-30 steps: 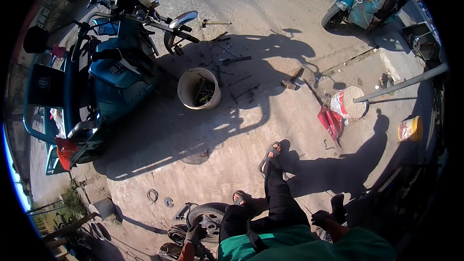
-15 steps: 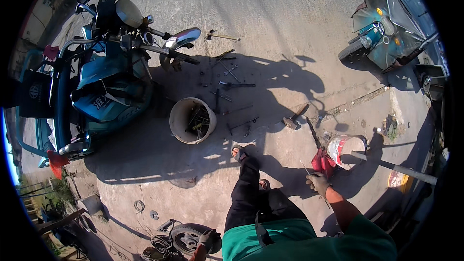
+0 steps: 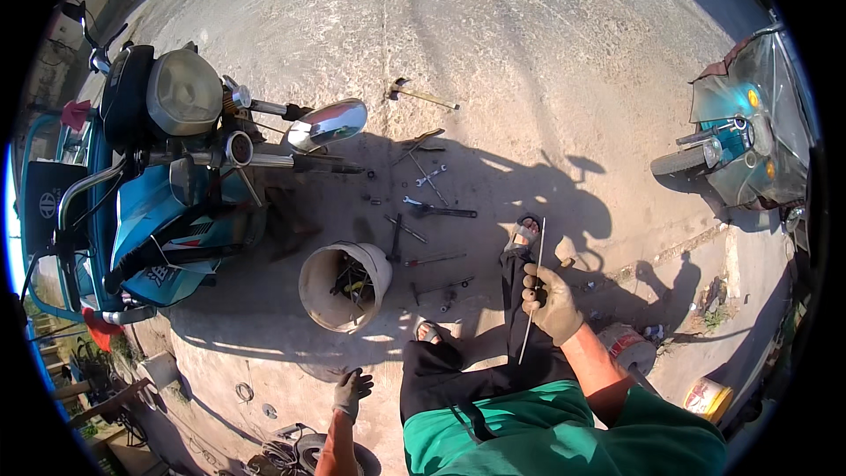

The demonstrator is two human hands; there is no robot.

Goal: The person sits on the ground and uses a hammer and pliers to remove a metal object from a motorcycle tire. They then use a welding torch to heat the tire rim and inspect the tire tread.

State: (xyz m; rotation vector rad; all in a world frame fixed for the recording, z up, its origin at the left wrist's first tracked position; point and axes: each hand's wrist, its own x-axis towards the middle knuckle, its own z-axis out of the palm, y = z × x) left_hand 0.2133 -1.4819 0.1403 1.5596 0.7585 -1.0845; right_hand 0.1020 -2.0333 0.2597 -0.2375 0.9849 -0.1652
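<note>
Holding thin rod (image 3: 527, 333): right hand (image 3: 553, 304) clamped on it, right of the bucket (image 3: 317, 289).
Rod: straight, slim, grey, slightly tilted. Left hand (image 3: 351, 390): gloved, fingers apart, on the bucket's near side. Dark-handled wrench (image 3: 448, 211) and other hand tools (image 3: 396, 238) lie right of the bucket; hammer (image 3: 428, 98) lies farther beyond it. Blue motor tricycle (image 3: 141, 203), bearing pale lettering (image 3: 159, 274), blocks the bucket's left side.

The gloved right hand (image 3: 553, 304) hides the middle of the thin rod (image 3: 538, 251). The jumbled contents (image 3: 355, 284) of the white bucket (image 3: 317, 286) are indistinct. The lower edge cuts off the tyre (image 3: 306, 452); small pieces (image 3: 376, 202) near the wrench (image 3: 445, 211) defy identification.
</note>
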